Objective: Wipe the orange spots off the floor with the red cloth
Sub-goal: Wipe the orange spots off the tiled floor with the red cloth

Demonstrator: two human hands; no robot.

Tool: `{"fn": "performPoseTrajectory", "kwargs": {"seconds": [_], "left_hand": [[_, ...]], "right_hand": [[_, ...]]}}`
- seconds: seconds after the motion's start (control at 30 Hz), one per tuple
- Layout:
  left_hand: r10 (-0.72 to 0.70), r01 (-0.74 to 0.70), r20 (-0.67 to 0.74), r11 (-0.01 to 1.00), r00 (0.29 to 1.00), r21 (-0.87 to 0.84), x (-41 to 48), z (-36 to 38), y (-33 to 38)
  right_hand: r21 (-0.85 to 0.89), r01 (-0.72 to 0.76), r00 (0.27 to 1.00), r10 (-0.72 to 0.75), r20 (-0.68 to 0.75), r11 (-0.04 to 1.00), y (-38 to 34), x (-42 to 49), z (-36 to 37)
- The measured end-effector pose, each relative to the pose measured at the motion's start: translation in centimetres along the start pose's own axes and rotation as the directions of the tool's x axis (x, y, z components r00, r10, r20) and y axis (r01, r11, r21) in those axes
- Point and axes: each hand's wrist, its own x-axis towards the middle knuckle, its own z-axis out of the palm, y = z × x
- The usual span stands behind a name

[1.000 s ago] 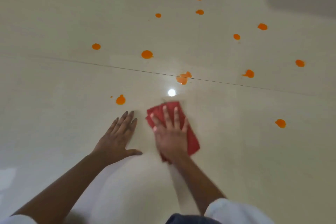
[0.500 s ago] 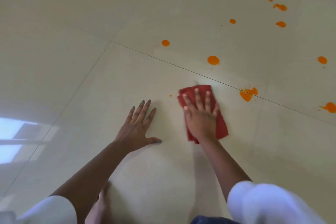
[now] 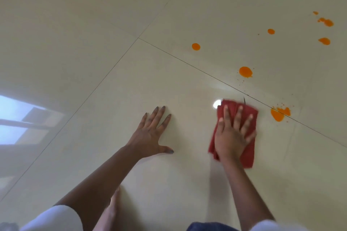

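Red cloth [image 3: 249, 153], folded, pinned flat under your right hand [image 3: 231, 138], fingers spread. Left hand [image 3: 150, 136] splayed on glossy tile floor [image 3: 112, 90], bracing. Risk: slick tile, so the brace could slip, and wet blobs may smear. Nearest splat [image 3: 278, 114] just beside cloth; rounder orange spots [image 3: 245, 72] lie farther up.

Floor [image 3: 112, 62] left and far left unobstructed; nearest orange splat [image 3: 277, 115] lies just right of cloth-covered right hand [image 3: 231, 137]; left hand [image 3: 150, 137] planted left.
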Motion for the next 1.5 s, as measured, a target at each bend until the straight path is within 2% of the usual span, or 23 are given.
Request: {"fn": "performPoseTrajectory", "kwargs": {"seconds": [0.03,0.1,0.17,0.2,0.23,0.37,0.43,0.5,0.6,0.63,0.73,0.83,0.87,0.93,1.0,1.03,1.07,1.17,1.23,1.27,1.33,1.43,1.5], "left_hand": [[-0.006,0.006,0.001,1.000,1.000,-0.012,0.0,0.0,0.1],[-0.003,0.003,0.005,1.000,1.000,-0.013,0.1,0.0,0.2],[-0.005,0.005,-0.003,1.000,1.000,-0.003,0.0,0.0,0.2],[-0.015,0.015,-0.003,1.000,1.000,-0.001,-0.1,0.0,0.1],[-0.033,0.033,-0.009,0.999,0.999,-0.001,-0.2,0.0,-0.1],[-0.136,0.135,-0.029,0.990,0.990,-0.045,-1.1,-0.5,-1.6],[-0.163,0.160,-0.033,0.985,0.986,-0.065,-1.2,-0.7,-2.4],[-0.165,0.163,-0.024,0.983,0.986,-0.079,-1.2,-0.6,-2.9],[-0.153,0.149,-0.041,0.985,0.987,-0.092,-1.1,-0.3,-3.1],[-0.148,0.143,-0.046,0.985,0.988,-0.097,-1.1,-0.3,-3.2],[-0.156,0.145,-0.061,0.978,0.986,-0.152,-0.5,-0.5,-3.4],[-0.162,0.154,-0.024,0.970,0.987,-0.190,0.3,-0.1,-3.6],[-0.160,0.153,-0.022,0.970,0.987,-0.190,0.4,0.2,-3.6],[-0.151,0.145,-0.019,0.970,0.988,-0.195,0.5,0.4,-3.8],[-0.151,0.144,-0.018,0.969,0.988,-0.201,0.5,0.3,-4.0],[-0.151,0.144,-0.021,0.969,0.988,-0.199,0.4,0.2,-3.9],[-0.148,0.140,-0.026,0.971,0.989,-0.196,0.3,0.1,-3.8],[-0.108,0.100,-0.029,0.974,0.994,-0.205,-0.4,-0.4,-3.5],[-0.063,0.056,-0.029,0.980,0.998,-0.190,-1.3,-0.3,-3.3],[-0.039,0.035,-0.021,0.986,0.999,-0.164,-1.9,0.0,-3.2],[-0.005,0.006,0.008,0.995,1.000,-0.104,-2.9,0.7,-2.6],[0.001,-0.004,-0.025,0.995,1.000,-0.103,-3.2,1.1,-2.0],[0.063,-0.065,-0.022,0.994,0.998,-0.086,-2.5,0.5,-0.6]], "right_hand": [[0.001,0.011,1.000,-0.011,-0.001,1.000,-0.6,-2.7,0.2],[0.007,0.182,0.982,-0.182,0.053,0.983,-3.2,-6.5,1.1],[-0.028,0.423,0.905,-0.420,0.071,0.906,-5.9,-5.3,1.6],[-0.043,0.481,0.874,-0.475,0.101,0.876,-6.5,-3.0,1.5],[-0.067,0.472,0.878,-0.461,0.128,0.879,-6.7,-0.4,1.2],[-0.035,0.143,0.989,-0.141,0.049,0.989,-3.9,2.1,0.8],[-0.040,0.206,0.979,-0.205,0.019,0.978,-4.6,-2.8,1.3],[-0.057,0.427,0.903,-0.422,0.082,0.902,-6.6,-6.2,2.5],[-0.066,0.670,0.742,-0.663,0.106,0.739,-11.2,-1.6,2.8],[-0.088,0.677,0.735,-0.664,0.139,0.731,-12.1,1.1,2.5],[-0.101,0.460,0.886,-0.450,0.109,0.882,-10.2,6.1,1.6],[-0.039,0.212,0.977,-0.213,-0.020,0.976,-8.0,1.8,1.7],[-0.037,0.221,0.975,-0.222,-0.027,0.975,-8.2,-0.9,2.0],[-0.040,0.379,0.926,-0.378,0.014,0.925,-9.7,-3.8,3.0],[-0.078,0.565,0.825,-0.561,0.075,0.821,-11.6,-1.7,2.9],[-0.093,0.600,0.799,-0.589,0.119,0.795,-12.0,0.5,2.6],[-0.108,0.578,0.815,-0.565,0.130,0.809,-11.9,2.8,2.2],[-0.065,0.285,0.958,-0.282,0.052,0.956,-7.8,4.5,1.5],[-0.037,0.109,0.993,-0.110,-0.030,0.993,-5.4,-0.3,1.8],[-0.039,0.115,0.992,-0.116,-0.042,0.993,-5.0,-4.0,2.1],[-0.043,0.291,0.957,-0.290,0.033,0.956,-5.4,-10.4,3.1],[-0.079,0.587,0.810,-0.582,0.079,0.806,-7.4,-9.3,3.5],[-0.125,0.541,0.841,-0.538,0.067,0.831,-5.2,-5.0,1.4]]}}
